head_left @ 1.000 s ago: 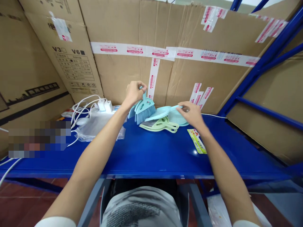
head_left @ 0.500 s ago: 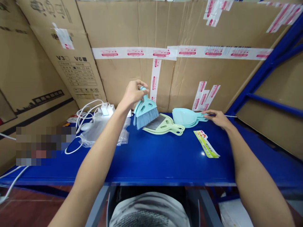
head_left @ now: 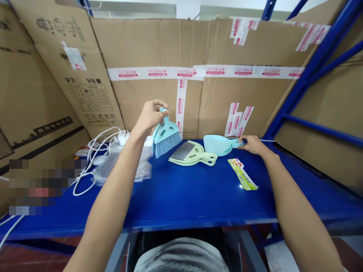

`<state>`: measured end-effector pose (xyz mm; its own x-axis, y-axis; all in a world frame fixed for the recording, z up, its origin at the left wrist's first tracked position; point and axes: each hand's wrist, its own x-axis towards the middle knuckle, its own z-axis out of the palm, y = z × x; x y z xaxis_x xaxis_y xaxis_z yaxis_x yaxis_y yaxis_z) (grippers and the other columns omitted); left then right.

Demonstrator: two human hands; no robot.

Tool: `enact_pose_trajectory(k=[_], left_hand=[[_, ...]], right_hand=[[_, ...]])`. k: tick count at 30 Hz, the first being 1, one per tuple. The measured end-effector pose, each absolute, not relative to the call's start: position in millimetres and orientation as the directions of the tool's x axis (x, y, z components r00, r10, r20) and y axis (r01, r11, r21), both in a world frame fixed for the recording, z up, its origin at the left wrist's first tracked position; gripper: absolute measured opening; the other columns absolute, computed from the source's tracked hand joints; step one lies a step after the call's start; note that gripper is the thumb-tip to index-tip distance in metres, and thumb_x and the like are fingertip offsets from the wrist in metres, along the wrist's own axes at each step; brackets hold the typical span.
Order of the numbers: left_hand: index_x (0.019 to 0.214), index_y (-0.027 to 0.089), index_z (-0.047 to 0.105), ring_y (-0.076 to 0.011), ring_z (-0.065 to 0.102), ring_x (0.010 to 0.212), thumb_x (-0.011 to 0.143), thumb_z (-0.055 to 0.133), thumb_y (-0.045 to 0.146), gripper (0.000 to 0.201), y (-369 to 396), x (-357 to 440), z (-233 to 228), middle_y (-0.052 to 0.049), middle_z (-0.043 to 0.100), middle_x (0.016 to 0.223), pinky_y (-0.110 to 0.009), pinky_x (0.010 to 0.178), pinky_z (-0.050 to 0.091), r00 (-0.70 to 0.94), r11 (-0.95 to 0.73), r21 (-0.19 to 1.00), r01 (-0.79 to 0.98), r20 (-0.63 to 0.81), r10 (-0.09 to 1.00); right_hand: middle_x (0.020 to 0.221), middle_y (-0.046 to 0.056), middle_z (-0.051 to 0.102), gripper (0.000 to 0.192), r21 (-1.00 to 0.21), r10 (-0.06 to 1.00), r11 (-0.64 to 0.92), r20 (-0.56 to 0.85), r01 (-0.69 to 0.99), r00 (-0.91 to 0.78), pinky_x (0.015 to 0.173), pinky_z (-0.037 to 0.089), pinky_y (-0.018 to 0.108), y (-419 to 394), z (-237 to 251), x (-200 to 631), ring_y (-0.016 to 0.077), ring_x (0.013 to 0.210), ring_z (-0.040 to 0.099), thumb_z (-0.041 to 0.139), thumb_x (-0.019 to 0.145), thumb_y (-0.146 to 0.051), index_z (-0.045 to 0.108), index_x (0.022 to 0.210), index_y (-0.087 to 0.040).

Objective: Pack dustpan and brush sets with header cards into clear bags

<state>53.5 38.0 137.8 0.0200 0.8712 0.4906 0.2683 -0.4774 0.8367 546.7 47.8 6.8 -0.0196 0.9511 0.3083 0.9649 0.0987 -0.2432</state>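
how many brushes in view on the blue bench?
2. A teal brush is held up by the left hand; a grey-bristled one lies in the green dustpans. The stacked teal dustpans may hide more.

On the desk (head_left: 184, 196), the brush (head_left: 166, 136) stands left of the stacked brush sets (head_left: 191, 154); the dustpans (head_left: 219, 144) lie right of them, a leaflet (head_left: 242, 174) nearer, and bags with cables (head_left: 113, 158) far left.

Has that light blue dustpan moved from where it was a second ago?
Yes. The blue dustpan went from above the green dustpans down onto the table, to their right.
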Motion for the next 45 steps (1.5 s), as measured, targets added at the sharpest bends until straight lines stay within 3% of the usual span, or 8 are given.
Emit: enact_pose_trajectory(k=[8,15,21,24,28,34,40,45], left_hand=[[0.090,0.015,0.062,-0.0095,0.054,0.052,0.081,0.067,0.000,0.018,30.4,48.3,142.3,0.001,0.062,0.069,-0.020,0.047,0.044,0.028,-0.462,0.851,0.251,0.471,0.882],[0.093,0.016,0.060,-0.0084,0.052,0.049,0.085,0.064,0.000,0.018,35.4,52.2,138.1,0.002,0.059,0.069,-0.022,0.050,0.045,0.054,-0.467,0.830,0.306,0.474,0.879],[0.095,0.016,0.060,-0.0084,0.053,0.049,0.084,0.065,0.000,0.020,32.6,54.8,138.7,0.002,0.060,0.071,-0.024,0.051,0.044,0.133,-0.500,0.793,0.348,0.487,0.863],[0.103,0.016,0.062,-0.0094,0.054,0.053,0.081,0.068,0.001,0.027,27.9,51.8,141.2,0.003,0.061,0.071,-0.024,0.052,0.043,0.210,-0.544,0.759,0.358,0.502,0.839],[0.110,0.017,0.063,-0.0134,0.060,0.066,0.072,0.080,0.004,0.043,23.6,48.0,142.1,0.001,0.064,0.075,-0.026,0.060,0.046,0.293,-0.594,0.719,0.361,0.518,0.804],[0.106,0.017,0.069,-0.0142,0.055,0.069,0.064,0.087,0.007,0.047,30.7,45.6,139.6,0.001,0.060,0.075,-0.028,0.064,0.045,0.282,-0.646,0.645,0.408,0.584,0.761],[0.107,0.016,0.074,-0.0158,0.053,0.071,0.073,0.082,0.013,0.036,32.6,45.8,144.5,0.001,0.058,0.072,-0.030,0.071,0.046,0.145,-0.667,0.504,0.549,0.728,0.670],[0.113,0.019,0.074,-0.0198,0.060,0.083,0.085,0.078,0.020,0.028,16.3,53.2,126.6,-0.002,0.066,0.086,-0.032,0.082,0.047,0.263,-0.719,0.274,0.639,0.800,0.539]], right_hand=[[0.079,-0.002,0.074,0.033,-0.212,0.964,0.108,0.262,0.971,-0.050,0.074,0.048,0.031,42.5,8.2,545.3,0.0228,0.077,0.068,0.081,0.063,-0.034,0.069,0.093,-0.027],[0.065,0.003,0.069,0.020,-0.196,0.970,0.094,0.237,0.976,-0.046,0.067,0.050,0.038,49.0,11.3,548.0,0.0274,0.066,0.067,0.081,0.061,-0.031,0.068,0.074,-0.025],[0.113,0.015,0.073,0.050,-0.139,0.867,0.252,0.473,0.958,-0.160,0.092,0.054,0.048,36.0,31.3,515.2,0.0384,0.107,0.068,0.079,0.065,-0.031,0.064,0.111,-0.023],[0.128,0.015,0.068,0.041,-0.138,0.730,0.424,0.637,0.895,-0.247,0.107,0.048,0.052,20.1,41.3,464.5,0.0377,0.125,0.062,0.069,0.083,-0.037,0.061,0.120,-0.023],[0.125,0.010,0.069,0.040,-0.283,0.789,0.583,0.421,0.762,-0.447,0.096,0.051,0.044,0.1,37.7,397.7,0.0314,0.115,0.065,0.068,0.090,-0.048,0.061,0.122,-0.025],[0.098,0.006,0.066,0.030,-0.147,0.837,0.547,0.112,0.824,-0.536,0.076,0.043,0.033,-14.8,18.9,355.7,0.0262,0.089,0.062,0.072,0.084,-0.037,0.055,0.105,-0.024],[0.068,-0.004,0.055,0.021,-0.135,0.819,0.555,0.260,0.821,-0.511,0.062,0.032,0.029,-20.6,30.0,347.7,0.0173,0.063,0.049,0.068,0.080,-0.028,0.052,0.093,-0.024],[0.065,-0.004,0.058,0.018,-0.389,0.784,0.530,0.564,0.753,-0.260,0.058,0.041,0.029,-28.9,61.2,380.1,0.0158,0.058,0.054,0.069,0.080,-0.034,0.056,0.086,-0.025]])
